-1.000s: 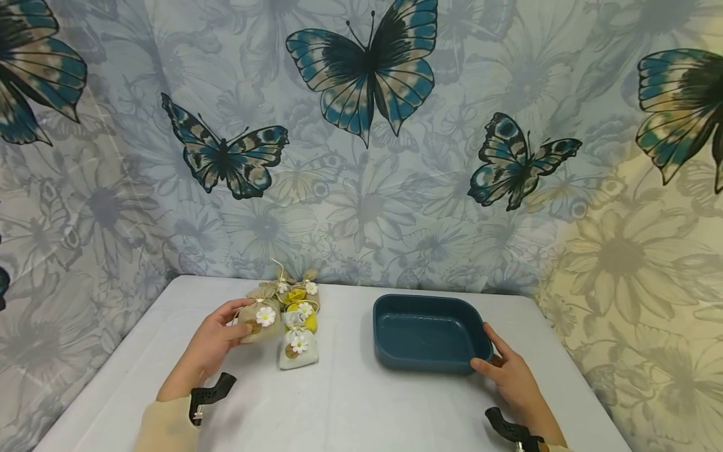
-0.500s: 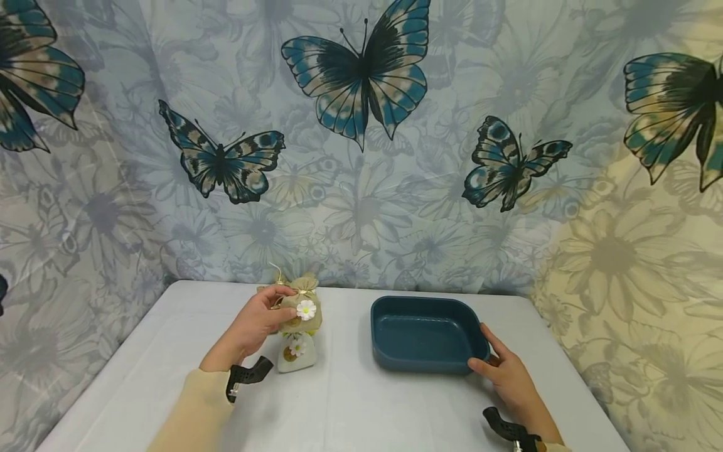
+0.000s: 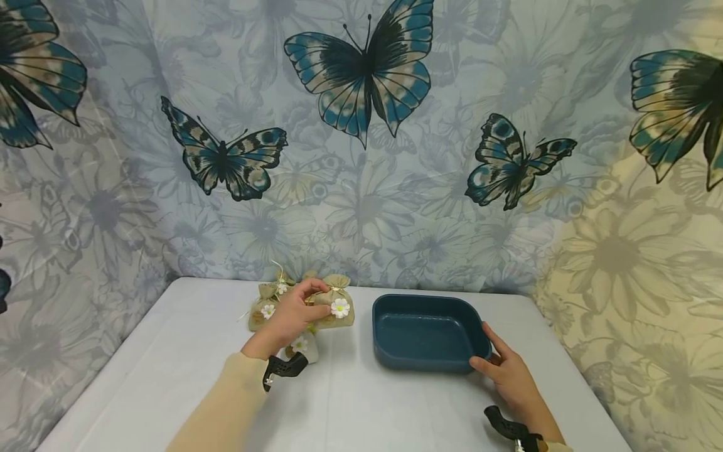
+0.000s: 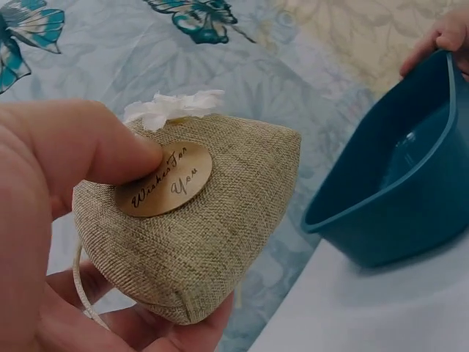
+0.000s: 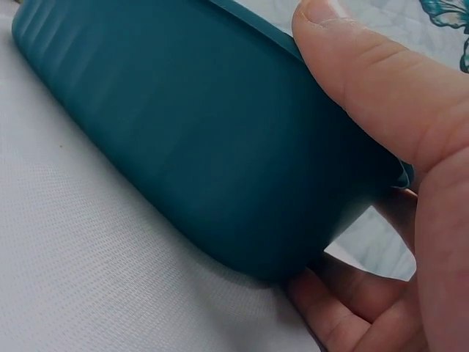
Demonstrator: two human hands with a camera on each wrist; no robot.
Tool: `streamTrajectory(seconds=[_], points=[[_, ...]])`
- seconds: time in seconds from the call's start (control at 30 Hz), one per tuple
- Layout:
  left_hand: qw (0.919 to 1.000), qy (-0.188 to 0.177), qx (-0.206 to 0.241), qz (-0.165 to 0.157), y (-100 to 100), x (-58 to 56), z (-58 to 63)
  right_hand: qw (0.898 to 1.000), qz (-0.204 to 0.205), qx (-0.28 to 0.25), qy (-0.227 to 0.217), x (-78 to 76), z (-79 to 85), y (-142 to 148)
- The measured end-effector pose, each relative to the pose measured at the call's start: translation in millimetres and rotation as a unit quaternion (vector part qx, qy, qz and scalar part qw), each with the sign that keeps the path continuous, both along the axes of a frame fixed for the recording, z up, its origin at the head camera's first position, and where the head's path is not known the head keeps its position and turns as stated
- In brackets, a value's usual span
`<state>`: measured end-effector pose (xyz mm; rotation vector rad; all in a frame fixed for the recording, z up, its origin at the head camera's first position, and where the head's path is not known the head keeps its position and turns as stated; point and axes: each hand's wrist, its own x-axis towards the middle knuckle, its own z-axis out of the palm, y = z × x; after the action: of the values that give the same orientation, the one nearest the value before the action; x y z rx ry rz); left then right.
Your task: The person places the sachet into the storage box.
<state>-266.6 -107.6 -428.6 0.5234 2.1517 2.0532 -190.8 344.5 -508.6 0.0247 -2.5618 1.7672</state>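
My left hand (image 3: pixel 290 317) pinches a tan burlap drawstring pouch (image 4: pixel 205 227), thumb on its round "Wishes For You" label and fingers behind it. A white flower (image 3: pixel 340 307) decorates the pouch, which is held above the table left of the teal basin (image 3: pixel 429 361). With thumb at the rim and fingers at the lower side, my right hand (image 3: pixel 508 373) grips the basin's right front corner; the right wrist view shows the thumb (image 5: pixel 374 81) over that rim. Nothing lies inside the basin.
Behind and below my left hand are more pouches: a tan one (image 3: pixel 260 317) at left and a white one (image 3: pixel 307 355) in front, partly covered by the wrist. White cloth covers the table (image 3: pixel 361 414); a butterfly-print curtain (image 3: pixel 367 220) hangs behind.
My left hand has lifted the tan pouch off the left side of the group and carried it rightward across the others toward the basin. My right hand stays on the basin.
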Motion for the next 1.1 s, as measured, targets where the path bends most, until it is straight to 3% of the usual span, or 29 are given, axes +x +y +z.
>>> streamTrajectory(seconds=[0.2, 0.37, 0.57, 0.8, 1.1], points=[[0.9988, 0.02, -0.02, -0.04, 22.5, -5.6, -2.5, 1.0, 0.0, -0.007, 0.005, -0.6, 2.4, 0.2], [0.9973, 0.025, -0.044, -0.053, 41.7, -11.6, -4.3, 1.0, -0.004, 0.0, -0.002, -2.2, -0.5, 1.0], [0.9975, 0.005, -0.026, -0.065, 66.4, -19.5, -5.4, 1.0, 0.004, -0.013, 0.0, -2.7, -4.6, 2.8], [0.9963, 0.009, -0.044, -0.074, 91.2, -28.3, -5.7, 1.0, -0.002, -0.012, -0.005, -1.2, -3.6, 2.2], [0.9943, 0.02, -0.029, -0.1, 116.8, -35.1, -3.1, 1.0, -0.005, -0.006, -0.001, -1.7, -5.0, 3.0]])
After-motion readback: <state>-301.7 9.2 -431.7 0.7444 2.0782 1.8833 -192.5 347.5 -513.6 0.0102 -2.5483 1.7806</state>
